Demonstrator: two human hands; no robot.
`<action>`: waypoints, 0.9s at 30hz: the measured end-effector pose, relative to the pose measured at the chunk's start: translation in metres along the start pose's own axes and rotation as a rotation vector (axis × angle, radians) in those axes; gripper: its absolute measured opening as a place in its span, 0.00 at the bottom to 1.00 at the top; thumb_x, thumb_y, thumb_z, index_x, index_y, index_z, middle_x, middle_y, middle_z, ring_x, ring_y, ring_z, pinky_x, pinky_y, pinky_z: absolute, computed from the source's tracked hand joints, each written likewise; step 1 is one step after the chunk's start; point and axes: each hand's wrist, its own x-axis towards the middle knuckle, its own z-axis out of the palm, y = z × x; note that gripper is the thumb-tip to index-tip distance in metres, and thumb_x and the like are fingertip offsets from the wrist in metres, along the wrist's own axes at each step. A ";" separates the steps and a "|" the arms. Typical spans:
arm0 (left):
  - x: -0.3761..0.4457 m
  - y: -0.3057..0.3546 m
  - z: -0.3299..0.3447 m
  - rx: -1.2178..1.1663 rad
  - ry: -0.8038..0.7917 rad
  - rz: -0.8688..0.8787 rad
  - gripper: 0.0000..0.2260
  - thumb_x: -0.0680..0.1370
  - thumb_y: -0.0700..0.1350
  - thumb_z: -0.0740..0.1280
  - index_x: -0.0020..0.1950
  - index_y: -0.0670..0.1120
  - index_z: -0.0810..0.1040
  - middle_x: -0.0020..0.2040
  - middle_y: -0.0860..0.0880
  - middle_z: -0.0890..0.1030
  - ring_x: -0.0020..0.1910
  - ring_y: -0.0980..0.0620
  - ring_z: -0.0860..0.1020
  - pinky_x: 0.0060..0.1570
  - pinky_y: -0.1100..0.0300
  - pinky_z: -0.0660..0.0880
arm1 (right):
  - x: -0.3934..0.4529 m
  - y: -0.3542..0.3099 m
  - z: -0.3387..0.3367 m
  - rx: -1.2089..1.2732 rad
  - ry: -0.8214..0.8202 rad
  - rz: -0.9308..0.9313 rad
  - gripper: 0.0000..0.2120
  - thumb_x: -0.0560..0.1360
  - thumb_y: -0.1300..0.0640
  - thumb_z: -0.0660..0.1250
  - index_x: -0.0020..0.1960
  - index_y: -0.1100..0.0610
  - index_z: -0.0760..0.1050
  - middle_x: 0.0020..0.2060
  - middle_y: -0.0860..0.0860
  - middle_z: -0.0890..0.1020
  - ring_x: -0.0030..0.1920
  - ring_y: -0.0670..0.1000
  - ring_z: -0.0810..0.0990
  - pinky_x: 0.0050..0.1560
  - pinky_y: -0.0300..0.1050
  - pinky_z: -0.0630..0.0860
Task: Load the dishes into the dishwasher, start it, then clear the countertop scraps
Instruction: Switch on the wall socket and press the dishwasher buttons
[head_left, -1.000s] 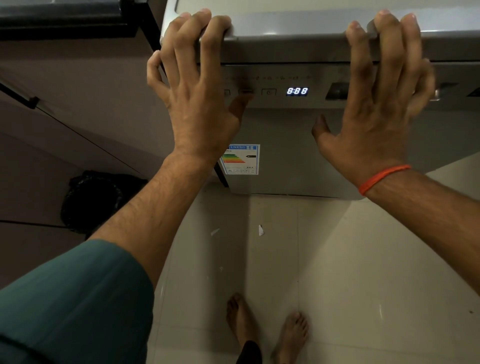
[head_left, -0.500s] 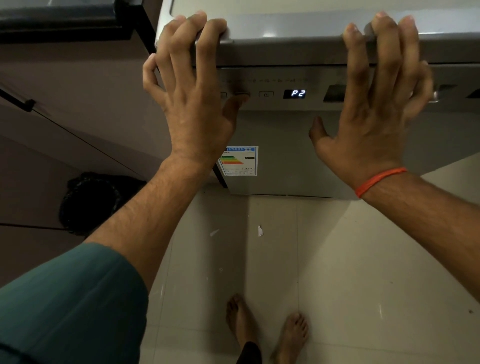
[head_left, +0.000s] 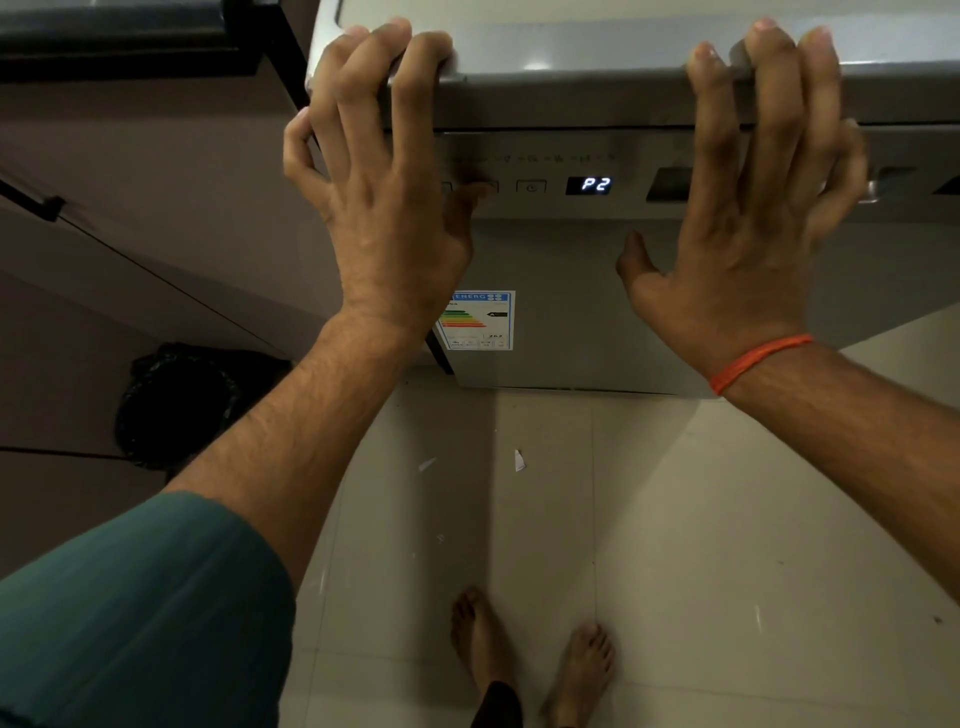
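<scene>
Since the second before, almost nothing had moved, only the small blue display (head_left: 595, 185) had changed from 888 to P2, and your hands stayed where they were. Your left hand (head_left: 387, 208) had its fingers spread and bent over the top front edge of the grey metal dishwasher (head_left: 571, 270), its thumb touching the control panel; your right hand (head_left: 748, 234), with an orange thread bracelet (head_left: 756, 360), lay on the same edge with fingers spread. The dishwasher stood closed before you on the pale tiled floor (head_left: 649, 519), an energy label sticker (head_left: 478, 320) on its door.
</scene>
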 end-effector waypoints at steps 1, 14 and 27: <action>0.000 0.001 0.000 0.004 0.000 -0.001 0.39 0.69 0.56 0.76 0.72 0.58 0.57 0.73 0.46 0.71 0.75 0.50 0.58 0.70 0.39 0.63 | 0.000 0.000 0.000 -0.001 -0.001 -0.001 0.45 0.72 0.41 0.66 0.80 0.49 0.45 0.81 0.58 0.54 0.80 0.61 0.50 0.74 0.67 0.56; 0.001 0.008 -0.005 0.008 0.002 -0.019 0.37 0.68 0.55 0.74 0.70 0.59 0.57 0.72 0.48 0.71 0.75 0.50 0.61 0.71 0.41 0.63 | -0.001 -0.001 -0.012 0.018 -0.030 0.002 0.46 0.71 0.45 0.67 0.82 0.49 0.49 0.81 0.56 0.54 0.81 0.59 0.49 0.74 0.66 0.57; 0.000 0.007 -0.006 0.000 -0.016 0.000 0.36 0.69 0.54 0.72 0.71 0.59 0.56 0.73 0.49 0.70 0.76 0.48 0.64 0.71 0.39 0.62 | -0.001 -0.001 -0.009 0.023 -0.019 -0.001 0.45 0.71 0.45 0.67 0.82 0.49 0.49 0.81 0.56 0.54 0.81 0.59 0.50 0.73 0.66 0.58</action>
